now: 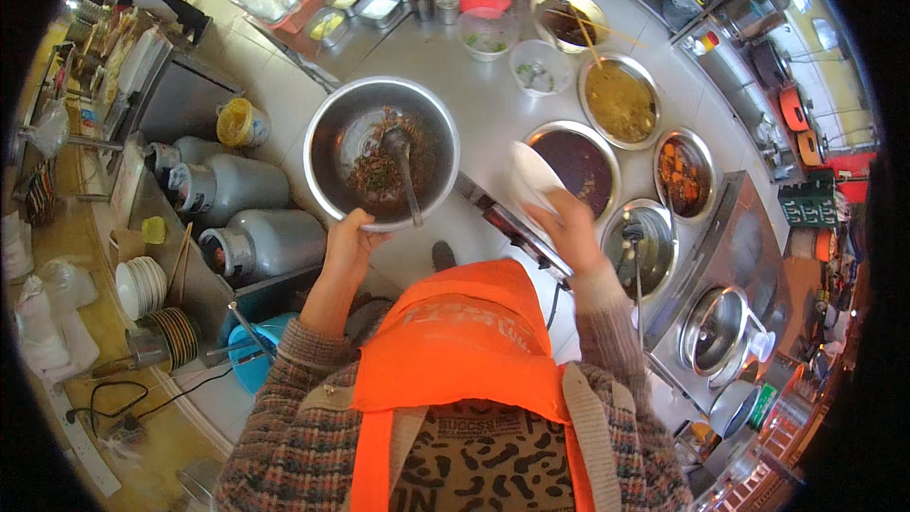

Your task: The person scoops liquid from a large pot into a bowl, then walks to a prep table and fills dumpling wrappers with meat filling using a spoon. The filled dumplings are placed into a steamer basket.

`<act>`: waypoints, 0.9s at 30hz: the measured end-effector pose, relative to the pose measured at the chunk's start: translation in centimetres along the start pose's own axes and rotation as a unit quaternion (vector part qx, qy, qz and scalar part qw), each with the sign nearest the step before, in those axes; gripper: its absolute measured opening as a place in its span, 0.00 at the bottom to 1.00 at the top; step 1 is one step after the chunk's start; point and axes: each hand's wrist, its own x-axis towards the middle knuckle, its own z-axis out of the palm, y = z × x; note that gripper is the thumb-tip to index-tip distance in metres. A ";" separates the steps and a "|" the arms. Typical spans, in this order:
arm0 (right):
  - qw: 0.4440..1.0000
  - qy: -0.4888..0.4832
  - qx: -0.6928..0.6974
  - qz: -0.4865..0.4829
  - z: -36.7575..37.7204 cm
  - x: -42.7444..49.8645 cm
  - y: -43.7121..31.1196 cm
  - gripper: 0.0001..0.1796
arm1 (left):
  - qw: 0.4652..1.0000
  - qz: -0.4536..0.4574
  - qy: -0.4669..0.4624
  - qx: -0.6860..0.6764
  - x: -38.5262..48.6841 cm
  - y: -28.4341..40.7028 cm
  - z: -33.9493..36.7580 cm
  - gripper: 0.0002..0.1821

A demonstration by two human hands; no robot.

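Observation:
My left hand (350, 240) grips the near rim of a large stainless steel mixing bowl (333, 142), thumb over the edge. Inside lies a brown minced mixture (370, 174) flecked with green, and a metal serving spoon (407, 174) leans in it with its handle over the near rim. In my right hand (574, 227) is a white dish (530, 171), tipped on its side and blurred; whether it contains anything is hidden. Just beyond the dish stands a steel basin of dark liquid (576, 163). The steel bowl and the dish are apart.
More basins hold yellowish broth (620, 103), orange chunks in sauce (684, 174) and a ladle (633, 227). Clear plastic tubs (540, 67) and seasoning containers (377, 6) stand at the back. Gas cylinders (249, 185) lie at left, near stacked plates (142, 288). A counter edge (512, 220) runs between my hands.

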 end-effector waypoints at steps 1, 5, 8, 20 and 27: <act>0.994 -0.060 -0.093 0.015 3.2 3.4 0.7 0.13 | 1.000 0.004 0.007 0.011 1.0 0.9 -0.4 0.05; 0.963 -0.106 -0.244 -0.044 12.7 11.8 5.2 0.11 | 0.999 0.039 0.005 0.028 4.6 3.2 -1.0 0.10; 0.932 -0.102 -0.338 -0.085 16.1 15.0 7.8 0.11 | 0.998 0.068 -0.006 0.012 7.2 4.4 -0.7 0.16; 0.995 -0.007 0.000 0.095 17.1 19.8 -1.7 0.28 | 0.991 0.114 -0.018 0.073 15.8 7.8 3.9 0.19; 0.948 0.012 0.220 0.231 16.4 21.7 -1.5 0.19 | 0.977 0.148 -0.084 0.128 19.0 8.6 5.1 0.23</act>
